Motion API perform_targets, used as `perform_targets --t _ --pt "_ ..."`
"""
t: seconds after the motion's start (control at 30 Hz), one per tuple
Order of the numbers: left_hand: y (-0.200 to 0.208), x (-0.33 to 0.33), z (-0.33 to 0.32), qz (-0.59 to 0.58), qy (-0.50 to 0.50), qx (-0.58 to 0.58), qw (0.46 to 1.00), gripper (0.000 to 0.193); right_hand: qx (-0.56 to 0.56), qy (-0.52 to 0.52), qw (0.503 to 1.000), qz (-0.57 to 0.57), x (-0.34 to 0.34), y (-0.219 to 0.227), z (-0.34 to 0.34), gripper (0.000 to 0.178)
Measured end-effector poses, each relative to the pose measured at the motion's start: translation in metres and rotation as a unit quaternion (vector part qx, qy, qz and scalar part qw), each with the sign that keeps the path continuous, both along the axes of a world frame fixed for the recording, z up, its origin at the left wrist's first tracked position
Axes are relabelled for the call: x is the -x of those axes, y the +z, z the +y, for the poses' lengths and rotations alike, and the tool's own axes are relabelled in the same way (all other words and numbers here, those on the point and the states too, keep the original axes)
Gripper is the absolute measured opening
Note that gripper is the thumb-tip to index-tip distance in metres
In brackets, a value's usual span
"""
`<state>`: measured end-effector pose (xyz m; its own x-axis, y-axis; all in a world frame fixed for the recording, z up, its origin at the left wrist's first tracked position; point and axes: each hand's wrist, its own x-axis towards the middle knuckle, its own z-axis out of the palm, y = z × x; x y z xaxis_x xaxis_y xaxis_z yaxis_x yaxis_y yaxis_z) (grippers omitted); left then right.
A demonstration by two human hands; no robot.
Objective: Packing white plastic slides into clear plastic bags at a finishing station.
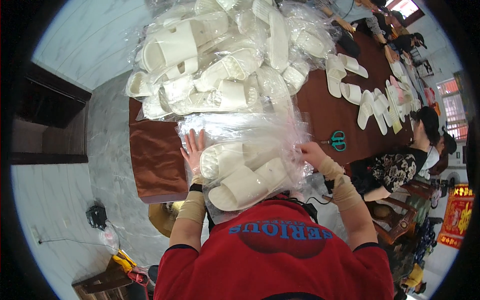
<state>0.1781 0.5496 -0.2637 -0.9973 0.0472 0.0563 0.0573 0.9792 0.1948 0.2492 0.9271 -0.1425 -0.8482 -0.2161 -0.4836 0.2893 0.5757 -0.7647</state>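
A clear plastic bag [250, 131] lies in front of me with a pair of off-white slide slippers [241, 187] inside its near part. My left hand [193, 154] rests flat on the bag's left side, fingers spread, beside the slippers. At the bag's right edge, my right hand [313, 154] has its fingers closed on the crumpled plastic. Just beyond the bag is a large heap of bagged off-white slippers [215, 65]. Scissors with teal handles [338, 141] lie on the table to the right of my right hand.
A brown cloth covers the table [157, 165]. Loose slippers [372, 107] lie in rows at the far right, some pale pink. Another person [400, 162] sits at the table's right side, with more people beyond. A cardboard box [161, 220] stands below the left table edge.
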Motion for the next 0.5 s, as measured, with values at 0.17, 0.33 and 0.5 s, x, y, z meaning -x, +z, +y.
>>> perform_targets --t 0.17,0.33,0.5 --pt "0.0 -0.001 -0.001 0.011 -0.001 0.001 1.0 0.075 0.025 0.066 0.986 0.149 0.015 -0.015 -0.03 0.038" --pt "0.008 0.0 0.0 -0.008 0.001 -0.008 1.0 0.077 -0.16 0.215 0.937 0.224 0.009 -0.038 -0.043 0.048" --pt "0.003 -0.001 -0.004 -0.022 0.005 -0.005 1.0 0.08 -0.286 0.233 0.908 0.2 0.02 -0.009 -0.061 0.058"
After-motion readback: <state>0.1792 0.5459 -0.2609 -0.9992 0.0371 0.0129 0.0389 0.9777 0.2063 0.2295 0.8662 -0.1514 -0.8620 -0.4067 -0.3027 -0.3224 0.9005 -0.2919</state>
